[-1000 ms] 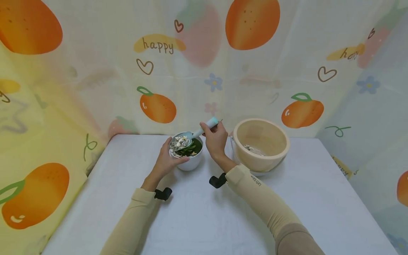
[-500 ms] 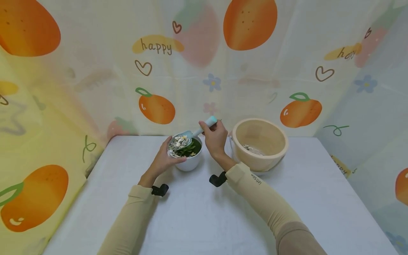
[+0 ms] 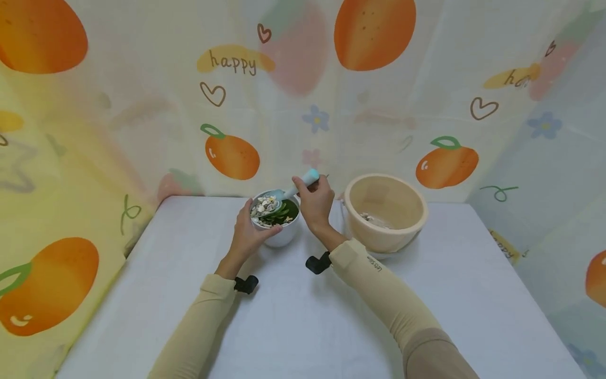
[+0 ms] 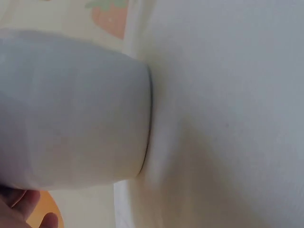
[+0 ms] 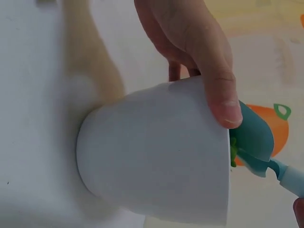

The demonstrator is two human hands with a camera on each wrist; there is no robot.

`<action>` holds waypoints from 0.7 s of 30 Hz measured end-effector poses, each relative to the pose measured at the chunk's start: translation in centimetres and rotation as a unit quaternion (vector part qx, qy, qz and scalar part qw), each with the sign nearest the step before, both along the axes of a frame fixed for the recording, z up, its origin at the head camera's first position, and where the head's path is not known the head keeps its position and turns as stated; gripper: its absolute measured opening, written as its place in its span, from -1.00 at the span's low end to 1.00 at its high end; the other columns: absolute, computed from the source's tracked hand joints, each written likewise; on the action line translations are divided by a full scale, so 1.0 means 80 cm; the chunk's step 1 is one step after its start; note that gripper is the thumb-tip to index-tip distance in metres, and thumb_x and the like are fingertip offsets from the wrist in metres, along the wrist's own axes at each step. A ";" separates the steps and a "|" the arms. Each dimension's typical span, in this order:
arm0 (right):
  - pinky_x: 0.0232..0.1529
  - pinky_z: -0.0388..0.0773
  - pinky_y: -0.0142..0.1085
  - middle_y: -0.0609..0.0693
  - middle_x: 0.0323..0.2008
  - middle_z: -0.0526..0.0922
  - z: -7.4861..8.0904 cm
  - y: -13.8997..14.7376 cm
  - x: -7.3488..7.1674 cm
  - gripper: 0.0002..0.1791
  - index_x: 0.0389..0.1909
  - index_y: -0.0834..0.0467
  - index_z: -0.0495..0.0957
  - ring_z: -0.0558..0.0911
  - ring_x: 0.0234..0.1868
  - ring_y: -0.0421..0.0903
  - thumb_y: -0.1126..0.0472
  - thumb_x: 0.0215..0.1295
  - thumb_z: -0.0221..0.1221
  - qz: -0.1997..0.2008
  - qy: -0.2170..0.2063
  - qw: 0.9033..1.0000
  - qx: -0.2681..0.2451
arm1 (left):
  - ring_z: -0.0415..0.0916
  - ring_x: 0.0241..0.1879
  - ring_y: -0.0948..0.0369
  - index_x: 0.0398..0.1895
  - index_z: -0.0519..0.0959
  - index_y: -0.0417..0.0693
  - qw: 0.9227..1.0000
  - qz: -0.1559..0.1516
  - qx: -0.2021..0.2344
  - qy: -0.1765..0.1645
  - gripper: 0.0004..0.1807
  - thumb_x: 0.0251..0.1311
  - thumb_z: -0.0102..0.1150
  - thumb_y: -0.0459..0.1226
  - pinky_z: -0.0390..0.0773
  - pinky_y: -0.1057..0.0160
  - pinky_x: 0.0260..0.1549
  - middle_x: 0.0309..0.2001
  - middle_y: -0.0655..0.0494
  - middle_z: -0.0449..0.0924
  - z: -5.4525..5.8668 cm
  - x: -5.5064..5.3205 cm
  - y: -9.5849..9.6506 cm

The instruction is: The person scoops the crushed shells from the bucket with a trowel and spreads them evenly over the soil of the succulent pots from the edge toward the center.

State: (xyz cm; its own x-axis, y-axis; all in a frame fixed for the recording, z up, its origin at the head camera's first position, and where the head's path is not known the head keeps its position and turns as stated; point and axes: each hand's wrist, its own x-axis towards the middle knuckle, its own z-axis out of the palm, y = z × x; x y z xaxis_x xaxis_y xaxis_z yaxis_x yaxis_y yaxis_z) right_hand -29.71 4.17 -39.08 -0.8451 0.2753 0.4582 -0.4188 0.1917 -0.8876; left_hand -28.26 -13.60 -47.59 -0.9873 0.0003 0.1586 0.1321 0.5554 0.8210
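My left hand [image 3: 247, 231] grips the side of a white plant pot [image 3: 280, 239], with the thumb along the near rim. In the left wrist view the pot [image 4: 85, 114] stands upright on the white cloth. Green leaves [image 3: 282, 213] and pale pebbles show inside it. In my right hand [image 3: 316, 205] is the handle of a light blue garden trowel [image 3: 304, 182], pinched between thumb and fingers. Its blade is tilted over the pot's mouth, bearing pale pebbles [image 3: 264, 204]. The right wrist view shows the underside of the blade [image 5: 256, 130] right at the rim, close to a leaf.
Right of the pot stands a cream bucket [image 3: 383, 239] with some pebbles [image 3: 373, 219] at its bottom. A white cloth [image 3: 293, 316] covers the table. Behind it and at the sides hang fruit-printed curtains [image 3: 360, 121].
My right hand and the trowel have shifted slightly left, the blade staying over the pot. The left hand keeps its hold. The head view has moved a little.
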 end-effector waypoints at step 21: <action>-0.28 0.69 -0.26 0.22 -0.40 0.70 0.001 0.000 0.001 -0.67 -0.28 0.27 0.49 0.73 -0.35 0.08 0.08 0.25 0.30 0.012 -0.008 1.000 0.008 | 0.01 0.47 -0.11 0.56 -0.12 -0.02 0.996 -0.061 0.039 -0.044 0.25 -0.10 0.50 0.04 0.08 -0.27 0.39 0.51 -0.16 -0.02 0.003 -0.018 -0.023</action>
State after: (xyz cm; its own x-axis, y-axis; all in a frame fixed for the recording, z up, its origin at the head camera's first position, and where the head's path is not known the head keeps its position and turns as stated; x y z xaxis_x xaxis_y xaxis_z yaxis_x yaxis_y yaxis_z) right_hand -29.64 4.14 -39.02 -0.8585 0.2486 0.4486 -0.4092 0.1954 -0.8913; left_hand -29.68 -15.42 -47.34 -0.9909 0.1114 0.0751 0.1194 0.4742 0.8723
